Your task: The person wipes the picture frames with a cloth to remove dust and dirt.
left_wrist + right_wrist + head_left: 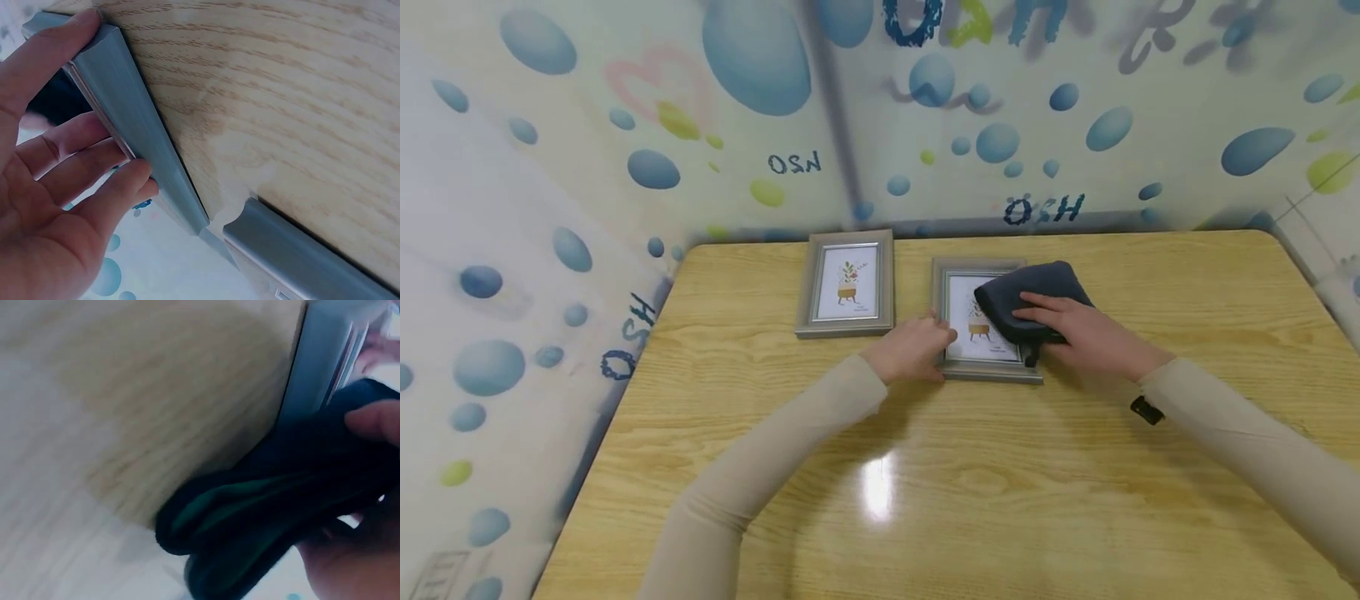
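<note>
A pale wall [865, 133] patterned with blue drops [756, 54] rises behind everything, and against it runs the wood-grained worktop [1000, 483]. From where I stand, two cream-sleeved arms reach across: the left arm [797, 433] bends at the elbow and slants up toward the middle, while the right arm [1240, 425] angles in from the near right corner. The left frame [847, 312] lies face up close to the wall; the right frame [964, 312] lies beside it, a gap between them, slightly nearer the person. A dark, folded cloth [1030, 283] covers the right part of the right frame and spills past its edge. The right hand [1090, 333] holds that cloth, fingers spread a little and laid fairly straight across its top; its thumb is hard to make out. The left hand [913, 350] grips the right frame by its left side, thumb at the near corner and bent fingers on the border. Each frame shows a small plant [848, 275]. Beneath the right wrist sits a little black device [1146, 409].
</note>
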Motion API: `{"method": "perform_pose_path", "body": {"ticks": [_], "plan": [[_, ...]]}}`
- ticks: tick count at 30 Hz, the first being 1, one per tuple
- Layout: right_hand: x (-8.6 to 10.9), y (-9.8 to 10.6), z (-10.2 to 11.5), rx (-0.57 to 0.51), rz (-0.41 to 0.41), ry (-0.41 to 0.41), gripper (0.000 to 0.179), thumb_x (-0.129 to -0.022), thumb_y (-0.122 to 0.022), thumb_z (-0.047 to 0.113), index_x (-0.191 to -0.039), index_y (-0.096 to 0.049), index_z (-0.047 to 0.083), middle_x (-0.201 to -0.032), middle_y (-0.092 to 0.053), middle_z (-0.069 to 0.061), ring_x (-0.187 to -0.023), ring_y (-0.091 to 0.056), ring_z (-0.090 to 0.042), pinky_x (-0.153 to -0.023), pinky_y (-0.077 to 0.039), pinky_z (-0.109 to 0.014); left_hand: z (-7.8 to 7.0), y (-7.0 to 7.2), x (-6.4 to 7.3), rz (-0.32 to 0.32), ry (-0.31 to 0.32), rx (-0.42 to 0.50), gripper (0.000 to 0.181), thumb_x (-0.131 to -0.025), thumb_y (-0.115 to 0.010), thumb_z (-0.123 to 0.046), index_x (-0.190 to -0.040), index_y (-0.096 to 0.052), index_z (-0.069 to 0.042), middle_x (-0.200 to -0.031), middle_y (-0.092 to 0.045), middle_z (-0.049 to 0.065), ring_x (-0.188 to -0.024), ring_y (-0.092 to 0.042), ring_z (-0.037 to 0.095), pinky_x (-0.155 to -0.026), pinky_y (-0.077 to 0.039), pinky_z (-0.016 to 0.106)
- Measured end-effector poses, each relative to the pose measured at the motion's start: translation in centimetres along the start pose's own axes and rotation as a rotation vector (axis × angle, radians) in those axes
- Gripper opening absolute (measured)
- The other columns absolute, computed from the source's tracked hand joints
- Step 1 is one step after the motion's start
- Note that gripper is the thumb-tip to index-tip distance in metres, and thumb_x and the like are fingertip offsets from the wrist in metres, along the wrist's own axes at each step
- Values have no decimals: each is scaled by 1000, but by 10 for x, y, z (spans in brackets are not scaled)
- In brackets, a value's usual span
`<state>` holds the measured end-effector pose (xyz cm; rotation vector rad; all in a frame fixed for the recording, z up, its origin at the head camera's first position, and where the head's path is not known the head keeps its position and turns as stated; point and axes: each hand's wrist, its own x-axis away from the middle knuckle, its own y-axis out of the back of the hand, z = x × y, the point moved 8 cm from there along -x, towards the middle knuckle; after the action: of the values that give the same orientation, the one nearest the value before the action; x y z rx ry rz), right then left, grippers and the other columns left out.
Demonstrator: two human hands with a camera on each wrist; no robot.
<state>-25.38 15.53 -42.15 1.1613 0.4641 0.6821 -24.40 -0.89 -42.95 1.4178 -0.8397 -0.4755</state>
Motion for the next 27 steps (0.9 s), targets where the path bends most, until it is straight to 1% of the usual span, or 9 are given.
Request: {"method": "perform_pose_path", "body": {"ticks": [3, 5, 9, 12, 15, 19, 24, 27], "plan": [[-18, 6, -19, -101, -44, -86, 47, -91, -57, 2, -137, -48, -4, -148, -28, -32, -132, -32, -49, -102, -31, -61, 1, 0, 1, 10, 3, 9, 55, -75, -84, -32, -118, -64, -3, -110, -65, 12, -99, -61, 25, -85, -51, 33], [-29, 11, -30, -146, -70, -137, 45, -93, -56, 3, -136, -47, -6, -146, -28, -36, -133, -28, -50, -104, -28, -62, 1, 0, 1, 15, 1, 8, 55, -75, -84, -32, -118, -64, -3, -111, -65, 12, -100, -61, 25, -86, -51, 33], [-47, 21, -43, -183, -125, -175, 41, -94, -54, 3, -133, -48, -8, -137, -42, -35, -128, -37, -49, -102, -31, -60, -1, 0, 1, 22, -5, 2, 54, -76, -84, -31, -117, -64, -3, -110, -65, 11, -99, -60, 24, -85, -51, 32], [-55, 25, -49, -195, -138, -180, 40, -95, -54, 5, -132, -48, -7, -131, -50, -30, -121, -46, -47, -99, -36, -58, -2, 1, 1, 27, 7, 2, 55, -76, -84, -31, -118, -64, -3, -111, -65, 11, -100, -60, 24, -85, -51, 31], [-53, 24, -51, -183, -115, -198, 40, -97, -54, 9, -133, -48, -6, -130, -51, -30, -120, -48, -46, -99, -37, -58, -3, -1, 0, 28, 20, 9, 55, -76, -84, -32, -118, -64, -3, -111, -65, 10, -99, -60, 22, -85, -51, 30], [-43, 22, -45, -164, -104, -181, 39, -97, -54, 11, -132, -50, -6, -126, -55, -29, -115, -52, -45, -97, -39, -58, -4, -1, -1, 18, 29, 17, 53, -74, -84, -31, -115, -65, -4, -105, -66, 7, -94, -59, 20, -81, -51, 27], [-25, 17, -24, -156, -109, -114, 37, -96, -57, 9, -129, -52, -6, -123, -58, -27, -111, -56, -42, -94, -42, -56, -3, -1, -2, 17, 42, 20, 52, -74, -85, -29, -115, -65, -4, -103, -65, 7, -92, -58, 19, -80, -51, 26], [-14, 13, -9, -144, -116, -92, 37, -94, -59, 8, -128, -53, -6, -122, -59, -26, -110, -57, -40, -93, -43, -55, -2, -1, -2, 24, 45, 10, 52, -75, -84, -30, -115, -65, -3, -103, -65, 7, -92, -59, 19, -84, -51, 27]]}}
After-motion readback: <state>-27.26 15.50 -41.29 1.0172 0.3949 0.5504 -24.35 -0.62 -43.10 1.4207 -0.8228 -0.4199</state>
